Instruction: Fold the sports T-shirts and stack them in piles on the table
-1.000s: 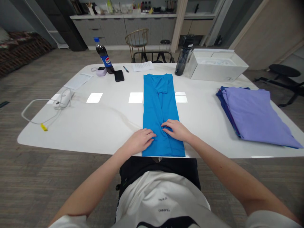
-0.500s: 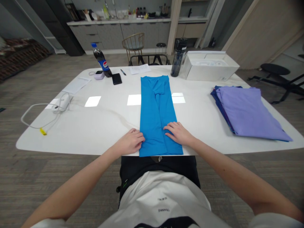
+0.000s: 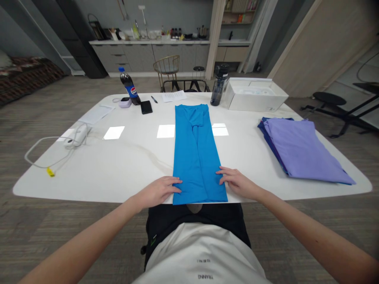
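A blue garment (image 3: 191,157) lies folded into a long strip on the white table (image 3: 133,157), its near end at the front edge. My left hand (image 3: 160,190) rests at its lower left edge, fingers apart, fingertips on the cloth. On the opposite side, my right hand (image 3: 237,181) touches the lower right edge with spread fingers. Neither hand grips anything. A smaller folded flap shows near the garment's far end. To the right lies a stack of folded clothes with a purple one (image 3: 302,150) on top.
Along the back stand a cola bottle (image 3: 130,87), a dark water bottle (image 3: 219,86) and an open white box (image 3: 256,96). A black phone (image 3: 146,107), a pen (image 3: 154,99) and papers (image 3: 96,113) lie nearby. A white charger with cable (image 3: 75,136) is at the left.
My right hand has moved outward from the cloth's middle to its right edge. The fingers of my left hand have straightened. The head view has tilted up a little.
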{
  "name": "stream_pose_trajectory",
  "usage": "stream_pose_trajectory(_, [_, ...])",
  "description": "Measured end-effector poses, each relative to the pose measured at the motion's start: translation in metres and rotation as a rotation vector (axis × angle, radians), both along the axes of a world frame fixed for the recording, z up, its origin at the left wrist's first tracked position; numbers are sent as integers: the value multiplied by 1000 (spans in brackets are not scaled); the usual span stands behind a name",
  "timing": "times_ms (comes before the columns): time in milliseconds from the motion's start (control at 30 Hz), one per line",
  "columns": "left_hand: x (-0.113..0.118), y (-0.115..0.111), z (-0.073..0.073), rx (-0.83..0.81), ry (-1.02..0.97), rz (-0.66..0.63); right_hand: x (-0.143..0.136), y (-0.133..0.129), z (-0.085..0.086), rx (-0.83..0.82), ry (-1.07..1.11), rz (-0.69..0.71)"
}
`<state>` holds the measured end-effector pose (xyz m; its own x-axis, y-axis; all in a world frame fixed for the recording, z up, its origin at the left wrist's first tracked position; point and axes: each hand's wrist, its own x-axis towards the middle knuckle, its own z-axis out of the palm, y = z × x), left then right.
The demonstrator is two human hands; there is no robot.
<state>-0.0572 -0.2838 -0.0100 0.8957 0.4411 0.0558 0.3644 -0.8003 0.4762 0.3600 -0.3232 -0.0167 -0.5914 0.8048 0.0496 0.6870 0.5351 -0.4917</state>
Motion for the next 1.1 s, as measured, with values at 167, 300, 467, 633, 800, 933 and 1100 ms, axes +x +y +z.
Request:
stream_pose_trajectory(167, [13,3,7,1,-27,-27,-5,-9,9,-75,11,65])
stream_pose_trajectory(300, [23,7,12,-109,-81,18,-11,-1,25,-167,96,93])
stream_pose_trajectory(467, [46,42,39,-309,-395,266,-15,55,65,-197,376,-134])
stream_pose_trajectory(633, [85,148,48,-522,-822,758,-19,170,65,-44,587,-465])
stream_pose_trajectory(800, [107,237,6,-765,-669,1082,-25,249,12,-138,172,-779])
stream_pose_trajectory(933, [110,245,-21,-523,-465,1085,-37,251,-11,-15,-125,-815])
stream_pose_trajectory(1100, [109,220,-28,-330,-343,945,-49,231,-21,173,-290,-762])
